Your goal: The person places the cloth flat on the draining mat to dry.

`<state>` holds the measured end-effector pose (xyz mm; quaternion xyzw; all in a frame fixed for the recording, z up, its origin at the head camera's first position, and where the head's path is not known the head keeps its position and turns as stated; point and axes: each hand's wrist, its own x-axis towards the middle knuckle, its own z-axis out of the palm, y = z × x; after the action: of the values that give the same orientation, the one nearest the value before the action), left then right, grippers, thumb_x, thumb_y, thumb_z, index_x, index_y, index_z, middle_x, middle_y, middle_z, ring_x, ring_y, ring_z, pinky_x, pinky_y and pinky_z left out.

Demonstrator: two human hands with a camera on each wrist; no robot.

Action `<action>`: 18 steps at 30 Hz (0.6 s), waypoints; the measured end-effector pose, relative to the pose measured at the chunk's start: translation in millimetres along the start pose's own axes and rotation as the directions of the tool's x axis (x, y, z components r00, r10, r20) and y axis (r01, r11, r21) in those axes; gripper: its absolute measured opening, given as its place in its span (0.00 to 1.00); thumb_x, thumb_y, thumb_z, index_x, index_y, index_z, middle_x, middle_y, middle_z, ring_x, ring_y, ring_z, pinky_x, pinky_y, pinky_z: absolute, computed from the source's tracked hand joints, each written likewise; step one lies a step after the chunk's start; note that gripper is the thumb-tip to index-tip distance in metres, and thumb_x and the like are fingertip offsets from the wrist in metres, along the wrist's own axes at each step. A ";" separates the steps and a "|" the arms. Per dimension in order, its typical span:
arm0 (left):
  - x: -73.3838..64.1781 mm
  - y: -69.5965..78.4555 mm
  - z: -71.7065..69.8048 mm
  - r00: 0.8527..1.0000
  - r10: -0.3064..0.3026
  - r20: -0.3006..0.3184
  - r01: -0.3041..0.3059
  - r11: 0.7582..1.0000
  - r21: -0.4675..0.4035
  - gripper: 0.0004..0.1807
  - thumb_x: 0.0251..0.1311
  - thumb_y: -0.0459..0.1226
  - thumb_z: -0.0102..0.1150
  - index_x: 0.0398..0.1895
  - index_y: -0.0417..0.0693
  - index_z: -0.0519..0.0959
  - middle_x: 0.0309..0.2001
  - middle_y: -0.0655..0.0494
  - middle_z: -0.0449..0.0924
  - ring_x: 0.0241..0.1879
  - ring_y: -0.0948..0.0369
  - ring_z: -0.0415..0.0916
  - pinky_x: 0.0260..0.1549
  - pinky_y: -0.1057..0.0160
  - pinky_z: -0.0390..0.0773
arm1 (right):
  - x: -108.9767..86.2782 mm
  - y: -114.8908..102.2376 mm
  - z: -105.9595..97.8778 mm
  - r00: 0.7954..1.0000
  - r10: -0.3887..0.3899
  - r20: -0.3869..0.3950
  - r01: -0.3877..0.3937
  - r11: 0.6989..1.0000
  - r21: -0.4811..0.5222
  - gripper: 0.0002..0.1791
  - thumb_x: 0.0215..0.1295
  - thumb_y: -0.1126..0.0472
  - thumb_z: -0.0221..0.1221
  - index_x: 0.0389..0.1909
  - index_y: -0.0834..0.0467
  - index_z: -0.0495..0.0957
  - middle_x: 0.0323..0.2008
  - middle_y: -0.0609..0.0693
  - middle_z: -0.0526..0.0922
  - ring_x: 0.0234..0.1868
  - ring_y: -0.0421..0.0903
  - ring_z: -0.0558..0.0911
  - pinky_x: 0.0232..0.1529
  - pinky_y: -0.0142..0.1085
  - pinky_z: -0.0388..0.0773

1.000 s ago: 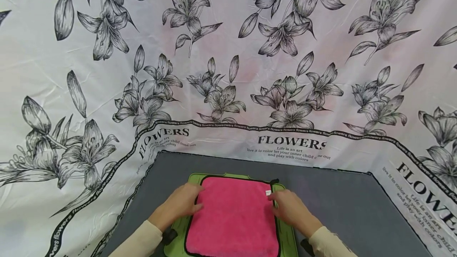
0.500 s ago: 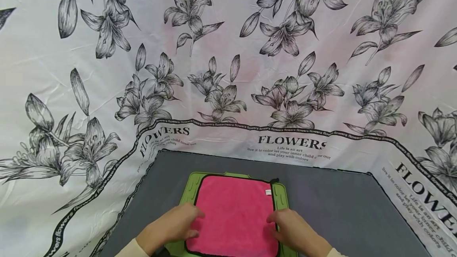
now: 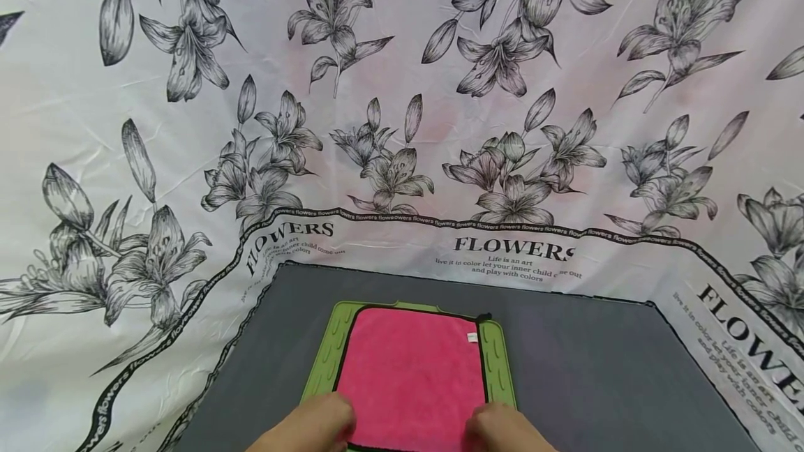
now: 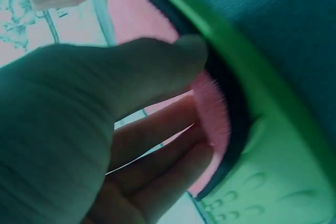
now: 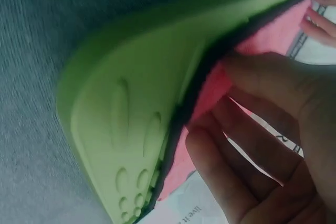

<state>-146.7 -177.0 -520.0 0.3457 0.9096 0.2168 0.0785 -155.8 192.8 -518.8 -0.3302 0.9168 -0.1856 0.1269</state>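
A pink plush cloth (image 3: 411, 368) with black edging lies spread on a green board (image 3: 499, 361), a white label (image 3: 472, 337) near its far right corner. Low in the head view, my left hand (image 3: 317, 424) is at the near left of the cloth and my right hand (image 3: 502, 430) at the near right. Seen from the left wrist, the thumb (image 4: 191, 53) presses at the black edging while bent fingers touch the pink pile. Thumb and curled fingers of the right hand (image 5: 262, 129) pinch the opposite edge. Each index fingertip is mostly hidden.
The board rests on a dark grey table (image 3: 584, 361), its grooved green rim (image 3: 326, 361) showing around the cloth. Behind and at both sides hangs a white curtain (image 3: 402, 159) printed with flowers and lettering.
Both hands have drawn back from the far half of the cloth to its near part. Their fingers have curled in at the edges. The cloth and board have stayed put.
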 end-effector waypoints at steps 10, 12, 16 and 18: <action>-1.9 -3.8 6.0 0.998 0.044 -0.035 -0.041 0.997 0.068 0.20 0.53 0.21 0.65 0.14 0.55 0.77 0.21 0.73 0.63 0.26 0.74 0.53 0.24 0.75 0.60 | -0.7 -3.4 6.1 1.000 0.007 -0.011 -0.007 0.999 -0.039 0.14 0.65 0.66 0.70 0.21 0.48 0.87 0.20 0.33 0.72 0.23 0.29 0.68 0.25 0.29 0.73; -2.9 -2.2 2.8 0.999 0.037 -0.038 -0.036 0.999 0.037 0.21 0.51 0.21 0.62 0.12 0.56 0.72 0.20 0.75 0.57 0.26 0.73 0.49 0.22 0.75 0.54 | -0.8 -4.3 5.4 1.000 0.016 -0.005 -0.016 0.999 -0.037 0.14 0.66 0.65 0.70 0.21 0.49 0.86 0.19 0.33 0.72 0.23 0.29 0.68 0.26 0.29 0.73; -4.5 -4.5 -2.8 0.999 0.036 -0.022 -0.035 0.999 0.026 0.18 0.60 0.27 0.66 0.16 0.54 0.76 0.21 0.74 0.59 0.27 0.73 0.52 0.23 0.73 0.58 | -2.2 -5.1 3.8 0.999 0.033 0.011 -0.033 0.999 0.009 0.13 0.65 0.65 0.70 0.22 0.48 0.86 0.20 0.32 0.71 0.24 0.29 0.67 0.26 0.29 0.71; -5.9 -7.9 -5.9 0.999 0.036 -0.028 -0.034 0.997 0.069 0.14 0.66 0.33 0.70 0.22 0.54 0.81 0.24 0.72 0.67 0.28 0.74 0.59 0.26 0.72 0.67 | -4.1 -3.5 1.4 1.000 0.009 0.005 -0.009 0.999 0.036 0.13 0.65 0.65 0.69 0.22 0.47 0.85 0.20 0.32 0.70 0.24 0.29 0.66 0.26 0.28 0.70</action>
<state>-148.7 -188.2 -518.3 0.3609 0.9113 0.1918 0.0495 -150.3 192.6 -518.2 -0.3241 0.9144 -0.2009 0.1359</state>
